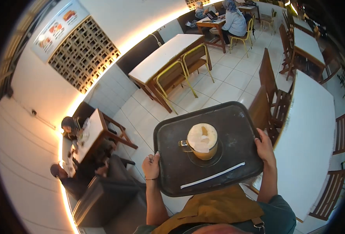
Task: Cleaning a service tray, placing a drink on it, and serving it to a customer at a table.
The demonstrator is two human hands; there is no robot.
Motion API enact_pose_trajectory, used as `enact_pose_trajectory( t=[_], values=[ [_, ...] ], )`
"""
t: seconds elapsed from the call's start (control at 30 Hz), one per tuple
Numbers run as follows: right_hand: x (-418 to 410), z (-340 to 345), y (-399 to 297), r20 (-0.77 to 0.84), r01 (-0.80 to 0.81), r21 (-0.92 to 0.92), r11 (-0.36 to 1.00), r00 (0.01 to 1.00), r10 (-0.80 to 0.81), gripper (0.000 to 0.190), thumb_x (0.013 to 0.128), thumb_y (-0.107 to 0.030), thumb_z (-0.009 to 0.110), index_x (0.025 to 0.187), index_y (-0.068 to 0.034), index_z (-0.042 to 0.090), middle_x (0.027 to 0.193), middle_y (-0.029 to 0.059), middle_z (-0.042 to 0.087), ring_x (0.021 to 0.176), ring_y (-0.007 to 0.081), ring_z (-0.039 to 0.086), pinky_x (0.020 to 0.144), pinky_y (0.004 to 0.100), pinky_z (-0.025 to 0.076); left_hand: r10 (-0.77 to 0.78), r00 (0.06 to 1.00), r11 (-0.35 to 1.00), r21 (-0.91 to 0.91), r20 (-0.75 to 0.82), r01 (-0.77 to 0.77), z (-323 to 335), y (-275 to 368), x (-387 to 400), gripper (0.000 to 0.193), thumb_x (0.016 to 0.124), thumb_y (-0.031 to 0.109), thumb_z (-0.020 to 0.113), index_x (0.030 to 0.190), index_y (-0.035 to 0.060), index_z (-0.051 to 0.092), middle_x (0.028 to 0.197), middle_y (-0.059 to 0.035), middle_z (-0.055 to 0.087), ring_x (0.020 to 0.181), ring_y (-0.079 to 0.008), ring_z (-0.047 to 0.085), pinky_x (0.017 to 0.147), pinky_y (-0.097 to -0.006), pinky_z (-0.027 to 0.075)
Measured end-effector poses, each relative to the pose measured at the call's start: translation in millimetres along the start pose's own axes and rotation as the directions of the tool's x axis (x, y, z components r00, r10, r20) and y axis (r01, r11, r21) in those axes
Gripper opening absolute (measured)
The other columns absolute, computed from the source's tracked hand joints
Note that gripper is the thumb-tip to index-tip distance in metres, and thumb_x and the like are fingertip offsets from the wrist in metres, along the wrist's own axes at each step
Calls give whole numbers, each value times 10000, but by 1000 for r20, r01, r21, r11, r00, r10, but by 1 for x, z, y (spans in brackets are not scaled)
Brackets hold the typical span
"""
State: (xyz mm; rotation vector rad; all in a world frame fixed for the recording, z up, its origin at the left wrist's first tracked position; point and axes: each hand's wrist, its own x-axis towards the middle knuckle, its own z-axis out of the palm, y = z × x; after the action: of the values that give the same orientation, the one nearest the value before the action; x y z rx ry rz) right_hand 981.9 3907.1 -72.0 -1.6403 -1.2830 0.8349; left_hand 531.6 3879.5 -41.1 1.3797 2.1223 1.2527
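Note:
A dark serving tray (172, 140) is held up in front of my apron. My left hand (151, 165) grips its left rim, with the thumb over the edge. The opposite rim is in my right hand (264, 146). Near the middle of the tray stands a glass mug (206, 154) of light brown drink with a pale frothy top, its handle pointing left. Beneath the mug is a dark round saucer (220, 158). A straw in a white paper wrapper (212, 175) lies along the tray's near side. The fingers under the tray are hidden.
To the right runs a long white table (310, 125) with wooden chairs (269, 73). Two people sit at a table (93, 131) on the left, behind a dark armchair (114, 193). Ahead are a white-topped table (166, 57), yellow-framed chairs (172, 76) and a tiled floor (216, 80).

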Motion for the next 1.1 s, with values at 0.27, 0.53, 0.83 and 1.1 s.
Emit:
enact_pose_trajectory(
  t=[0.27,0.53,0.83,1.1],
  values=[
    [134,43,-79,-78,-199,40,979,976,201,424,887,17,479,1311,26,482,1240,204,573,1199,287,530,1018,335,373,64,987,996,51,144,-72,91,29,208,469,858,238,700,581,87,352,579,52,348,583,-65,322,525,-266,301],
    [256,95,-54,-302,-216,48,975,928,220,425,906,-28,458,1329,9,455,1227,230,581,1180,345,544,988,373,400,193,936,981,-87,295,-175,231,42,399,412,869,213,686,582,87,418,562,50,383,567,-64,331,499,-268,292],
    [405,127,-14,-451,-264,146,953,840,301,417,885,34,458,1301,62,465,1231,189,575,1176,273,539,1009,322,362,371,822,929,-184,433,-323,422,136,562,432,830,230,709,599,-10,434,513,-93,412,513,-132,397,499,-326,379],
    [543,87,43,-659,-314,124,941,683,315,419,886,25,479,1303,62,468,1216,180,588,1140,263,556,984,310,378,501,663,865,-293,556,-408,619,215,654,450,802,237,730,577,1,421,492,-72,370,482,-128,339,474,-316,350]
  ],
)
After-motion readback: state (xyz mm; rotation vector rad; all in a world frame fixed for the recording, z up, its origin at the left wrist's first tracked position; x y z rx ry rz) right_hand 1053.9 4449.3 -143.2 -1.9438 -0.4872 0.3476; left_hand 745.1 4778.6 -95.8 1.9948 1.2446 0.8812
